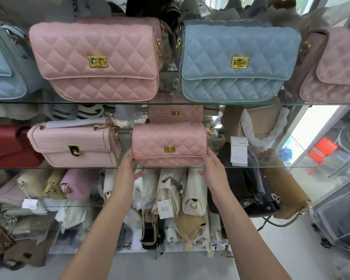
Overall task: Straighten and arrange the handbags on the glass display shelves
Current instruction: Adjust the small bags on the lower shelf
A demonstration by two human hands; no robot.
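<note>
Left hand (127,166) and right hand (213,165) grip the small pink handbag (169,146) by its ends.
It stands upright at the front of the middle glass shelf (69,168), clasp facing out. A pale pink bag (75,146) is just beside it on the left, another pink quilted bag (175,113) behind, and a blue bag (238,61) on the shelf above.

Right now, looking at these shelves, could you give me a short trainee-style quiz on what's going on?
1. True or false: the left hand and right hand both hold the small pink quilted bag on the middle shelf.
2. The clasped bag directly left of it is: A red, B pale pink, C blue?
3. Fill in: on the top shelf, right of the large pink quilted bag, stands a ___ quilted bag.
Key: 1 true; 2 B; 3 blue.
</note>
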